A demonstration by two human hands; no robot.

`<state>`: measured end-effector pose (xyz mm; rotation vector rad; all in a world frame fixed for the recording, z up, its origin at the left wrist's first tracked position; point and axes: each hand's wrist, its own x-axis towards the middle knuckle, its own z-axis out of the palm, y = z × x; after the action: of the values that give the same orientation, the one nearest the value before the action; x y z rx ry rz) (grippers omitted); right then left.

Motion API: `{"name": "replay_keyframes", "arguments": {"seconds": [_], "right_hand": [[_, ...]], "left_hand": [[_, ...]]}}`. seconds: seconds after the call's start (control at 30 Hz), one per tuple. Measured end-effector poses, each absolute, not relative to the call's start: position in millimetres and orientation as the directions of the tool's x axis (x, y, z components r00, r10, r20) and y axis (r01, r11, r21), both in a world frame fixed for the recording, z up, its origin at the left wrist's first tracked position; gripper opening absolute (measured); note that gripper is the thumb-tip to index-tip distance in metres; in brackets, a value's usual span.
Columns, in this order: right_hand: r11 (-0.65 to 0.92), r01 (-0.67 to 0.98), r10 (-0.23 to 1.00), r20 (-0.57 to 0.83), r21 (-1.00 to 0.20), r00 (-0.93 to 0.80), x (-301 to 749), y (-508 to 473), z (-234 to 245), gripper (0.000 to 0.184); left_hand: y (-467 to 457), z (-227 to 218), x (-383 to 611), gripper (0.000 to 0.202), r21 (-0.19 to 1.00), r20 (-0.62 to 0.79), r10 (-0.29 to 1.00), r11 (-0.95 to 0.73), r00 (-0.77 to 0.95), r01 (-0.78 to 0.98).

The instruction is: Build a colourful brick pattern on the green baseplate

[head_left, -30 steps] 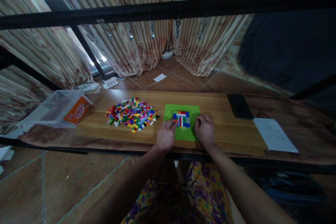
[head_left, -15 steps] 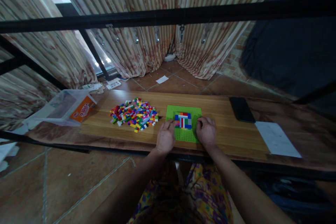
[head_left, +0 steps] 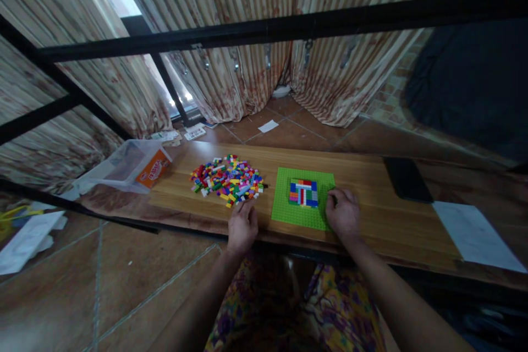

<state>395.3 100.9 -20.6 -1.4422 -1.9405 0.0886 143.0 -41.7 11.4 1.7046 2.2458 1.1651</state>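
A green baseplate (head_left: 295, 212) lies on the wooden board, with a small block of red, white, blue and green bricks (head_left: 303, 192) built near its far side. My right hand (head_left: 343, 213) rests on the plate's right edge, fingers curled. My left hand (head_left: 242, 224) is at the near edge of a pile of loose coloured bricks (head_left: 226, 179), its fingertips touching the nearest ones; whether it grips one I cannot make out.
A clear plastic tub (head_left: 124, 165) with an orange label lies tipped at the board's left end. A black phone (head_left: 406, 179) and a white sheet (head_left: 478, 236) lie to the right. A black metal bar (head_left: 289, 27) crosses overhead. Curtains hang behind.
My left hand has left the baseplate's left edge and gone left to the brick pile. My right hand has stayed at the plate's right edge. The view has swung left.
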Motion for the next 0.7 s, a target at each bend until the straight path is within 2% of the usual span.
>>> {"name": "replay_keyframes", "arguments": {"seconds": [0.13,0.3,0.4,0.53,0.7], "right_hand": [[0.378,0.812,0.855,0.504,-0.444,-0.122,396,102,-22,0.019],[0.376,0.821,0.855,0.502,-0.430,-0.129,397,104,-26,0.019],[0.382,0.822,0.852,0.505,-0.422,-0.136,397,104,-25,0.018],[0.379,0.825,0.853,0.504,-0.419,-0.136,396,102,-21,0.019],[0.378,0.828,0.851,0.508,-0.414,-0.134,395,101,-20,0.020]], "left_hand": [[-37,15,122,0.027,0.587,0.362,0.817,0.175,-0.449,0.790],[-19,22,102,0.026,0.491,0.387,0.782,0.273,-0.488,0.827],[2,26,100,0.026,0.404,0.413,0.824,0.216,-0.387,0.889],[34,30,108,0.029,0.293,0.343,0.909,0.134,-0.235,0.947],[60,33,110,0.024,0.265,0.227,0.955,0.129,-0.192,0.956]]}}
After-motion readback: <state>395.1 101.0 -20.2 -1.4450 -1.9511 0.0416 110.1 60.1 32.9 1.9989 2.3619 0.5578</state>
